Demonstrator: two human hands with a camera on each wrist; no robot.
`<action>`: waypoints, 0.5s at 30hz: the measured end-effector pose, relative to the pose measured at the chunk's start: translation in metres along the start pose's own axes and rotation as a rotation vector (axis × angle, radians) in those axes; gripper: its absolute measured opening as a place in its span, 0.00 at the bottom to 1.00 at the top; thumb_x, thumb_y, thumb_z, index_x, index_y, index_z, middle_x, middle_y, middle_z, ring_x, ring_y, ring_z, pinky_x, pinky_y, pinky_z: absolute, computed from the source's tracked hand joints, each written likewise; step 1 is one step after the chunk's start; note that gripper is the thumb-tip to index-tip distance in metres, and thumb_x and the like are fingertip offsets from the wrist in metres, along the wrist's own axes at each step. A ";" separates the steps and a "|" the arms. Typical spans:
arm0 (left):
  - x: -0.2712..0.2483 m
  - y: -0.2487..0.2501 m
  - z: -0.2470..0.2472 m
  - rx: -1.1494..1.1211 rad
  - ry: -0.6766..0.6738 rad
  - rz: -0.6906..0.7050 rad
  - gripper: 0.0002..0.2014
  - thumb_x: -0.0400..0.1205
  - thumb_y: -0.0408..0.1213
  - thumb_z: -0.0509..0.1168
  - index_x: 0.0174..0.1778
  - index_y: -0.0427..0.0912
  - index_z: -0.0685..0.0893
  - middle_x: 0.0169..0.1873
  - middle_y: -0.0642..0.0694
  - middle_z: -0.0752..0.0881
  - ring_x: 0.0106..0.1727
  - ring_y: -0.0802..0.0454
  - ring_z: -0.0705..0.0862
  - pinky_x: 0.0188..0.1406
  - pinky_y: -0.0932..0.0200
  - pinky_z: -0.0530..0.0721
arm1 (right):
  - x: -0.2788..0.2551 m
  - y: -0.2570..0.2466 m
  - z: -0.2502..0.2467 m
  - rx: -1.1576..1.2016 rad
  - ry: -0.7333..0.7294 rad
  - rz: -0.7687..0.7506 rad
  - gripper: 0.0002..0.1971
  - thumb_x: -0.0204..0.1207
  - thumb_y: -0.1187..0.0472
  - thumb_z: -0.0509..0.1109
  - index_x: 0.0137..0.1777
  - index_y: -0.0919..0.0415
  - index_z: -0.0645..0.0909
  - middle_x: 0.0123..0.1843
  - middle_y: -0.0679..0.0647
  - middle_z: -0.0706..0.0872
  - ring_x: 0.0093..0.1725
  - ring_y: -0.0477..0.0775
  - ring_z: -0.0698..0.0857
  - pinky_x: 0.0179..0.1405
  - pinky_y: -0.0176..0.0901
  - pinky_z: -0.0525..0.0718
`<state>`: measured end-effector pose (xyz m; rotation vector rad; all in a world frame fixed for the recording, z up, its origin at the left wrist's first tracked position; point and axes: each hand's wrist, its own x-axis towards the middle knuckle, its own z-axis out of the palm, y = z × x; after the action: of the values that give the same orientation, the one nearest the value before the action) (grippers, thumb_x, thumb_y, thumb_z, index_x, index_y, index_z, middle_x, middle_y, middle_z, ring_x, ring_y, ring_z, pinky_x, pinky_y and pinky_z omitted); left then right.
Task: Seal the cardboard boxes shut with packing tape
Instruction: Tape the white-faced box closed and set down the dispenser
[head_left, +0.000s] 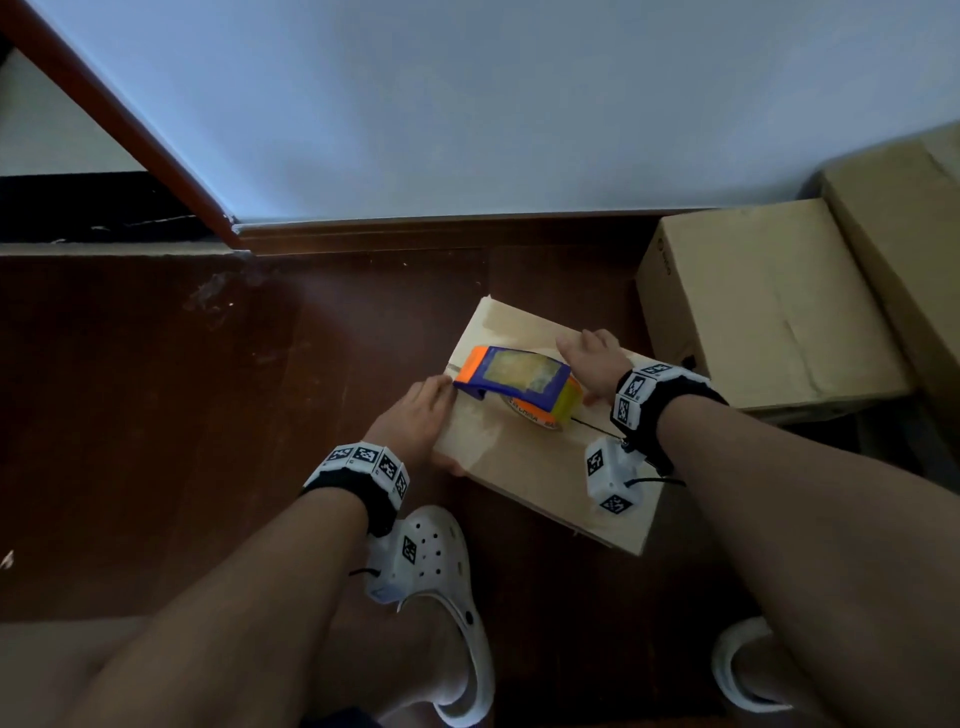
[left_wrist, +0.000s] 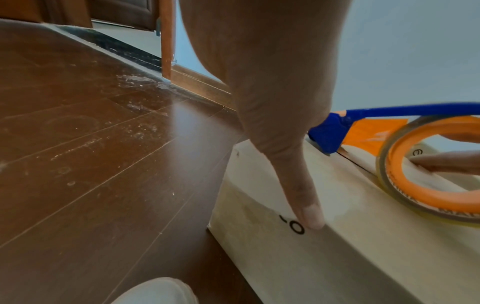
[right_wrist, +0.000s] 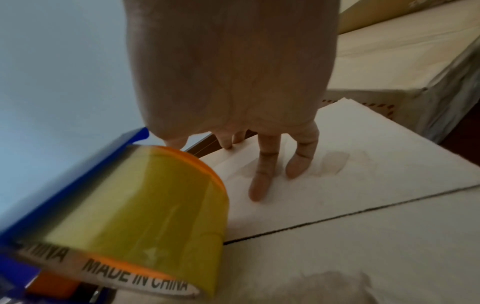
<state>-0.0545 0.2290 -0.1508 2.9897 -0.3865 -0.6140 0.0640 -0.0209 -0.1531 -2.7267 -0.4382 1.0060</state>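
Observation:
A small cardboard box (head_left: 545, 467) lies on the dark wooden floor, and its centre seam (right_wrist: 350, 214) shows as a dark line. A blue and orange tape dispenser (head_left: 511, 376) with a yellowish tape roll (right_wrist: 142, 205) sits on the box top over the seam. My left hand (head_left: 415, 421) lies over the box's left edge just in front of the dispenser's nose, its thumb (left_wrist: 309, 214) straight on the near top edge. My right hand (head_left: 592, 364) rests flat on the box top behind the roll, with its fingers (right_wrist: 259, 185) straight on the cardboard.
Two bigger cardboard boxes (head_left: 769, 301) (head_left: 909, 234) stand against the wall to the right, close to the small box. A pale wall with a wooden skirting runs behind. My feet in white clogs (head_left: 441, 571) are right in front of the box. A door frame (head_left: 130, 130) stands at the left.

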 end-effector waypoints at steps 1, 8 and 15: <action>0.001 0.000 -0.002 0.020 0.006 0.008 0.63 0.61 0.69 0.75 0.83 0.36 0.55 0.78 0.42 0.60 0.75 0.46 0.65 0.78 0.54 0.64 | -0.006 -0.001 -0.003 -0.106 0.010 0.009 0.35 0.82 0.46 0.62 0.84 0.57 0.52 0.85 0.60 0.52 0.83 0.64 0.54 0.78 0.58 0.61; 0.013 -0.004 -0.011 0.172 -0.073 0.057 0.73 0.58 0.80 0.65 0.83 0.38 0.32 0.84 0.42 0.34 0.85 0.47 0.39 0.83 0.47 0.33 | -0.020 0.002 -0.005 -0.241 0.033 0.057 0.39 0.78 0.62 0.70 0.83 0.65 0.50 0.84 0.68 0.49 0.82 0.68 0.48 0.81 0.52 0.47; 0.019 -0.004 -0.017 0.270 -0.162 0.083 0.71 0.59 0.84 0.56 0.83 0.39 0.32 0.84 0.43 0.33 0.84 0.49 0.32 0.80 0.40 0.28 | -0.017 0.006 -0.002 -0.255 0.072 -0.002 0.39 0.77 0.63 0.72 0.83 0.65 0.53 0.84 0.68 0.48 0.82 0.68 0.47 0.81 0.52 0.48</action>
<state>-0.0299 0.2279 -0.1432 3.1636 -0.6499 -0.8627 0.0542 -0.0326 -0.1434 -2.9751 -0.5933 0.9030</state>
